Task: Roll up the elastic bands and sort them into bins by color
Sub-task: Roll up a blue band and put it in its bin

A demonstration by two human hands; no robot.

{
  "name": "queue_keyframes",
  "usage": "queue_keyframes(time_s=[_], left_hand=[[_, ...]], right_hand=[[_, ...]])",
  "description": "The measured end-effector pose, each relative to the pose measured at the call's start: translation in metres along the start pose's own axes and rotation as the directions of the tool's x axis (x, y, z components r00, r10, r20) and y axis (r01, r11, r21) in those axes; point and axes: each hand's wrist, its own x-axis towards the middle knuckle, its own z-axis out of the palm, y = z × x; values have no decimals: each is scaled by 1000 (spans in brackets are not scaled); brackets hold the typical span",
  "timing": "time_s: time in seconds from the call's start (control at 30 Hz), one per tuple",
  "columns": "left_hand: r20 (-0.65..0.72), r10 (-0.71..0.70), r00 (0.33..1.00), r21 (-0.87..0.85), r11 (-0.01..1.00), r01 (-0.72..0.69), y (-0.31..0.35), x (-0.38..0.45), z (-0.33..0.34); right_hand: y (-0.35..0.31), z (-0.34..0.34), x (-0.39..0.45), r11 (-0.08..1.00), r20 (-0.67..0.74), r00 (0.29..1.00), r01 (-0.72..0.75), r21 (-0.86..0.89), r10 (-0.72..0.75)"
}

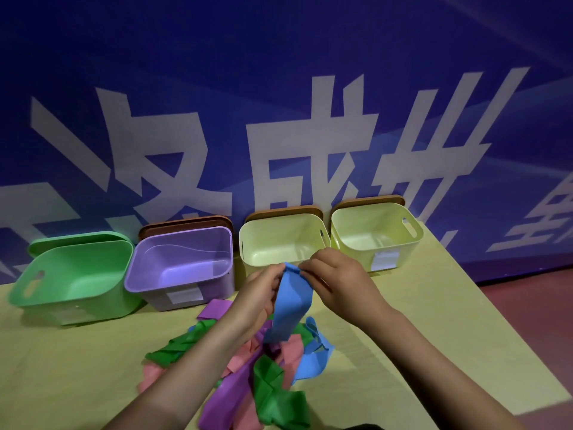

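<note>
A blue elastic band (290,308) hangs from both of my hands above the table. My left hand (262,293) pinches its top end from the left, and my right hand (335,280) pinches the same end from the right. Below lies a tangled pile of bands (263,377) in green, pink, purple and blue. Four open bins stand in a row behind: a green bin (74,274), a purple bin (183,265), and two pale yellow bins (285,243) (376,231). All look empty inside.
The yellow-green table (77,367) ends at the right, where its edge (496,305) runs diagonally over a reddish floor. A blue banner wall with white characters stands right behind the bins. Lids lean behind the bins.
</note>
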Motion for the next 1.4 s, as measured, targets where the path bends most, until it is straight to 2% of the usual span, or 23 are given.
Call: queue_keyframes(time_s=[0.17,0.4,0.43,0.47,0.5,0.57,0.63,0.7,0.83,0.93,1.0,1.07,1.17,1.23,1.33,1.4], left_hand=[[83,5,997,-26,1000,-3,8,-2,-1],[90,81,993,-49,996,-77,8,-2,4],[90,90,992,-43,995,-86,7,-1,4],[92,96,991,-34,995,-94,7,-1,4],[95,105,990,-26,994,-103,7,-1,3],[96,137,986,-14,991,-136,9,-1,3],[92,185,978,0,983,-186,10,-2,3],[98,240,966,53,968,-246,8,-2,2],[58,370,927,278,886,-371,1,-4,1],[57,477,877,388,799,-460,-3,-5,0],[57,551,833,437,736,-516,-5,-4,0],[46,582,812,420,726,-544,-7,-6,3],[16,535,845,286,807,-517,-9,-7,7],[-21,444,896,216,877,-429,-10,-5,8],[45,282,958,258,923,-284,-13,0,8],[95,190,977,272,939,-209,-16,2,7]], right_hand=[[8,-8,3,992,49,991,122,31,-123],[13,-16,6,990,40,990,131,46,-133],[12,-16,4,992,44,996,73,105,-78],[8,-17,3,976,56,998,-40,213,29],[4,-17,2,914,84,980,-198,353,180],[-4,-17,1,692,173,879,-459,558,444],[-9,-13,2,547,231,789,-573,610,569],[-15,-10,3,476,289,754,-614,630,590],[-18,-3,2,497,273,750,-620,607,603],[-18,1,2,435,277,723,-628,645,633],[-17,1,2,378,285,704,-626,682,651],[-18,0,1,340,291,698,-615,711,655],[-18,-1,-2,312,288,698,-598,738,656],[-19,0,-5,305,279,694,-592,746,663],[-15,4,-11,334,260,686,-605,723,680],[-13,7,-15,391,237,697,-614,686,677]])
